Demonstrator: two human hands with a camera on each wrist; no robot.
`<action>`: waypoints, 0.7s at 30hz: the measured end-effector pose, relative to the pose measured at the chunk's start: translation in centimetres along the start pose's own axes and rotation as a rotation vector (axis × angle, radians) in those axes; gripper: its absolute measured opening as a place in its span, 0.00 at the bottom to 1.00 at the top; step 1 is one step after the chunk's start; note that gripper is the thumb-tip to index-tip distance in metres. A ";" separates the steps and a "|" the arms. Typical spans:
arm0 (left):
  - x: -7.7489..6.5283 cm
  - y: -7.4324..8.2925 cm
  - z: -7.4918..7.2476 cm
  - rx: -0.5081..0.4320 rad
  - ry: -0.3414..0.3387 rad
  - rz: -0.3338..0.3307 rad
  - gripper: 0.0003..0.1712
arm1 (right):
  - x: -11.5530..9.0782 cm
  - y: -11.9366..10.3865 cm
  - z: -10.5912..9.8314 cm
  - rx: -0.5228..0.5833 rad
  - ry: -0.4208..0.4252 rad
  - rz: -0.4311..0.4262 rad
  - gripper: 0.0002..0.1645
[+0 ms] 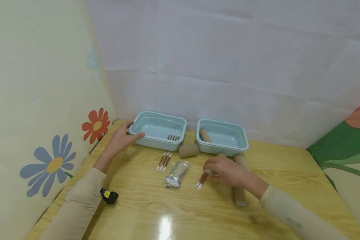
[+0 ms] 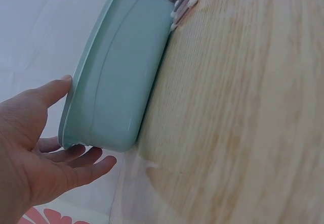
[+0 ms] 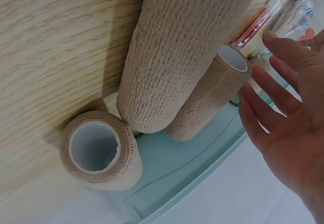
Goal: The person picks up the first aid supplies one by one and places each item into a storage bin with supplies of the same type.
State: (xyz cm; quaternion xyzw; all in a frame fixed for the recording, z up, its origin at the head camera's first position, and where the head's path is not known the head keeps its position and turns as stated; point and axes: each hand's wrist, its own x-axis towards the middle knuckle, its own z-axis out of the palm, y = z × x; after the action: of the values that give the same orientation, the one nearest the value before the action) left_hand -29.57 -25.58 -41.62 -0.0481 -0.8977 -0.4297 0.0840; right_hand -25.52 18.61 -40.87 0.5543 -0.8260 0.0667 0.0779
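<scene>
My left hand (image 1: 120,138) holds the left end of a light blue plastic tub (image 1: 157,144), thumb at its rim and fingers around the end wall. A packet of cotton swabs (image 1: 174,136) lies inside that tub. My right hand (image 3: 298,92) has its fingers spread and slightly bent, holding nothing. Its fingertips are right by a tan bandage roll (image 3: 212,90) in front of the right tub (image 1: 222,150). A red-brown swab packet (image 1: 202,180) lies on the table beside that hand. More tan rolls, a long one (image 3: 182,47) and one showing its hollow core (image 3: 101,153), lie nearby.
Between the hands are a red-brown swab packet (image 1: 164,162), a clear bag of white-tipped swabs (image 1: 177,173) and a tan roll (image 1: 189,150). Another roll (image 1: 204,135) leans inside the right tub. A white sheet (image 1: 198,66) hangs behind the wooden table (image 1: 132,206).
</scene>
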 end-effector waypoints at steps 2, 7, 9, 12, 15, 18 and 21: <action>0.0 0.0 0.0 -0.006 -0.001 -0.002 0.55 | 0.1 0.1 0.2 -0.003 -0.003 -0.019 0.19; 0.0 0.2 -0.1 -0.016 -0.004 -0.006 0.55 | 0.5 0.1 0.6 0.009 -0.024 -0.046 0.18; 0.1 0.3 -0.1 -0.011 -0.007 -0.009 0.56 | 0.6 0.2 0.7 0.016 -0.031 -0.058 0.18; 0.1 0.3 -0.2 -0.009 -0.009 -0.010 0.56 | 0.7 0.3 0.9 0.026 -0.030 -0.083 0.17; 0.1 0.4 -0.1 -0.016 -0.011 -0.007 0.54 | 0.9 0.3 1.1 0.054 -0.027 -0.108 0.15; 0.1 0.5 -0.1 -0.019 -0.013 -0.014 0.54 | 0.9 0.3 1.4 0.067 -0.031 -0.122 0.13; 0.0 0.6 -0.1 -0.017 -0.012 -0.023 0.54 | 0.9 0.3 1.6 0.066 -0.032 -0.129 0.13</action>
State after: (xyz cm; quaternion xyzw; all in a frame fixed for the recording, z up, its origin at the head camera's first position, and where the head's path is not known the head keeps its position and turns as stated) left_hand -29.43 -25.28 -41.16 -0.0411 -0.8952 -0.4378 0.0730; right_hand -26.19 17.64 -42.25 0.6095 -0.7872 0.0797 0.0508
